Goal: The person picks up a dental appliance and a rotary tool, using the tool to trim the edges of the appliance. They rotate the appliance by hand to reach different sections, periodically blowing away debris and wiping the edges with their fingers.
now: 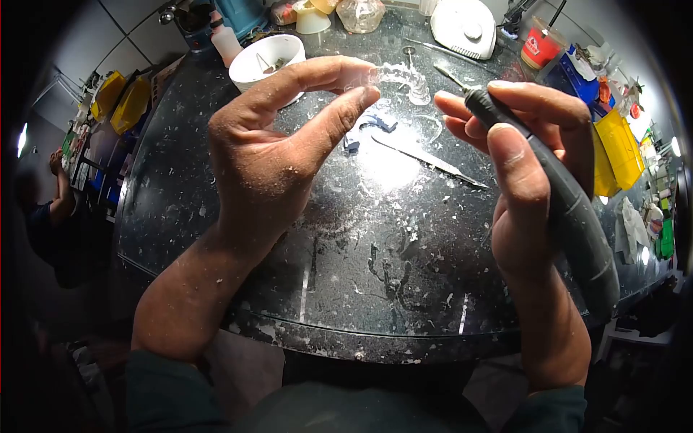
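Between the thumb and index finger of my left hand, a clear plastic dental tray is pinched by one end, its curved arch pointing right. My right hand is wrapped around a dark rotary handpiece in a pen-like grip. The thin bur at its front points up and left towards the tray, with a gap between them. Dust and small flecks cover my left hand and wrist. Below the tray, a slim metal hand tool and a dark blue piece lie in the bright light.
The dark worktop is strewn with white scraps. A white bowl, a squeeze bottle, a glass jar, a white device and a red cup stand behind. Yellow bins flank the right side. Another person's arm shows far left.
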Tool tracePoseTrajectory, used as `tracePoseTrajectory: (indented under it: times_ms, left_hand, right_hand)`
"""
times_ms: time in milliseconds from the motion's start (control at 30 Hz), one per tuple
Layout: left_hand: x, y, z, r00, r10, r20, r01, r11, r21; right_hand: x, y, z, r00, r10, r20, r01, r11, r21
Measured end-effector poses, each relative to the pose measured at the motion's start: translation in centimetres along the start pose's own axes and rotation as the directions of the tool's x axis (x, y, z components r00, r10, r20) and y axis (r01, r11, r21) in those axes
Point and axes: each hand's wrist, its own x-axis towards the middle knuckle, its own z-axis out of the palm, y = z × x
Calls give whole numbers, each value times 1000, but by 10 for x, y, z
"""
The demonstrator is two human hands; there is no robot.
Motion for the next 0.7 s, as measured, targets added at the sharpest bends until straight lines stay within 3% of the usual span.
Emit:
tracePoseTrajectory:
  times_ms: [100,367,433,700]
  left_hand:
    - [0,3,-2,999,-7,48,4,998,67]
    - [0,6,-1,996,36,76,-40,998,45]
    - [0,6,-2,996,40,81,-44,998,47]
    - [-1,7,-1,995,-24,95,23,1000,11]
  right_hand:
    - [1,-2,-5,999,8,34,-4,995,-97]
    - [2,-6,-4,999,27,38,-23,995,-96]
    - [1,-2,-3,997,71,-26,-71,997,15]
    - [2,-6,1,989,129,-68,-127,991,30]
